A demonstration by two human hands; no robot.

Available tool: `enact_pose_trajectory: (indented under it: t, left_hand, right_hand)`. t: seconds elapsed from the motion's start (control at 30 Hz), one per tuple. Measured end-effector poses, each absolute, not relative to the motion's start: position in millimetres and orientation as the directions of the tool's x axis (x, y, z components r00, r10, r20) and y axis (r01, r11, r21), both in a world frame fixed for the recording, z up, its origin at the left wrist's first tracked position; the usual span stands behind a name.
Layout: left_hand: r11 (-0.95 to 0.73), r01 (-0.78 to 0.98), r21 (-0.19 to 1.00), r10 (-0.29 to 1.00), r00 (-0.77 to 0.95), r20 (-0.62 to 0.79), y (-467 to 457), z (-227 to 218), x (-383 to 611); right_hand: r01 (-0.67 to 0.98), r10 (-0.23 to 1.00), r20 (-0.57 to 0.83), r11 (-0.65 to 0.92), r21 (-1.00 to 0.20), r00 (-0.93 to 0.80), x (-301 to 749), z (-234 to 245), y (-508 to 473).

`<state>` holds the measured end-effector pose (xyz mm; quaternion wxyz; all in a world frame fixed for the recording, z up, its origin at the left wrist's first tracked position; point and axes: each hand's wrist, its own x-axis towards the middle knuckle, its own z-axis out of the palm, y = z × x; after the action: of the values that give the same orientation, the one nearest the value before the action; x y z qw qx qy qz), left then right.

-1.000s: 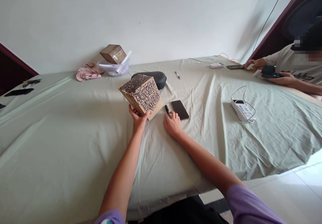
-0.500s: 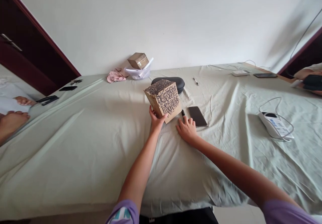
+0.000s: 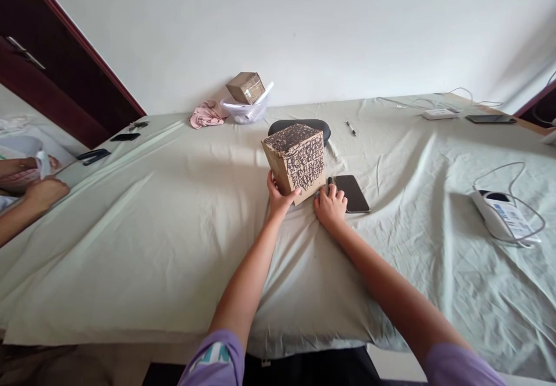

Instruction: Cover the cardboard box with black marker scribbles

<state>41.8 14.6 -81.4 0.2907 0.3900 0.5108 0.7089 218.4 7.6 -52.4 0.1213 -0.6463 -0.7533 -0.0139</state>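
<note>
Left hand (image 3: 280,196) fingers grip scribbled cardboard box (image 3: 296,160); right hand (image 3: 331,206) fingers curl over black marker (image 3: 330,182).

Both my arms reach forward, bare below purple sleeves. My left hand (image 3: 279,196) is raised, palm up, fingers and thumb spread in a grip. My right hand (image 3: 330,206) lies palm-down, fingers curled.

A: Left hand (image 3: 278,196)?
B: Grip on the scribbled cardboard box (image 3: 296,160), tilted on one edge on the table (image 3: 152,224).
A: Right hand (image 3: 330,206)?
B: Curled over a black marker (image 3: 329,182), just beside the dark phone (image 3: 353,193). Black case (image 3: 299,125) behind the box.
</note>
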Motion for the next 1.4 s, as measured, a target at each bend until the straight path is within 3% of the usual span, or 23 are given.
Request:
enact_pose_trajectory:
  t: [0.3,0.67,1.1,1.4]
  left_hand:
    - [-0.320,-0.046,0.946,0.812,-0.528,0.249,11.3,-74.4,40.5]
    - [-0.325,-0.043,0.945,0.816,-0.517,0.257,14.1,-81.7,35.3]
    - [-0.354,-0.006,0.935,0.806,-0.509,0.301,23.2,-94.1,25.9]
    - [-0.364,-0.102,0.926,0.814,-0.518,0.263,18.7,-87.7,23.3]
  right_hand:
    - [0.975,0.966,0.238,0.147,-0.166,-0.105,213.9,-58.3,10.6]
    - [0.960,0.952,0.217,0.247,-0.132,-0.215,229.8,-58.5,13.3]
    - [0.933,0.956,0.174,0.271,-0.235,-0.234,236.1,-53.6,16.5]
    - [0.762,0.838,0.017,0.505,-0.405,-0.546,286.4,-48.4,24.6]
